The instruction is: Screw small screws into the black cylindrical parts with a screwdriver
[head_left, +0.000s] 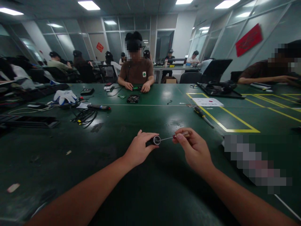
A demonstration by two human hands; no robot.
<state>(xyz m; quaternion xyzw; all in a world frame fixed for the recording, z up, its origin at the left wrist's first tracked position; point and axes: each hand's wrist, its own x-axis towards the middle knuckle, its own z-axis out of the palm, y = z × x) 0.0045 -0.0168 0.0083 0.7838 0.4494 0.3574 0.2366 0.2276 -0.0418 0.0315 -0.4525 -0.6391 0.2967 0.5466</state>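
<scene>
Just above the green table, my left hand (140,147) grips a small black cylinder (156,140) between thumb and fingers. Its round end, with a pale metallic ring, faces toward my right hand. In my right hand (191,146) is a screwdriver (184,134) with a reddish, see-through handle, pinched by thumb and fingers. The thin metal shaft points left, and its tip reaches the cylinder's ringed end. Whether the tip engages anything inside is too small to tell.
A yellow-and-black screwdriver (203,116) lies right of centre, near yellow tape (242,130). Coiled black cables (86,117) and white gloves (65,97) lie left. Across the table (131,121), a person (135,73) handles a green board. A blurred-out object lies at right.
</scene>
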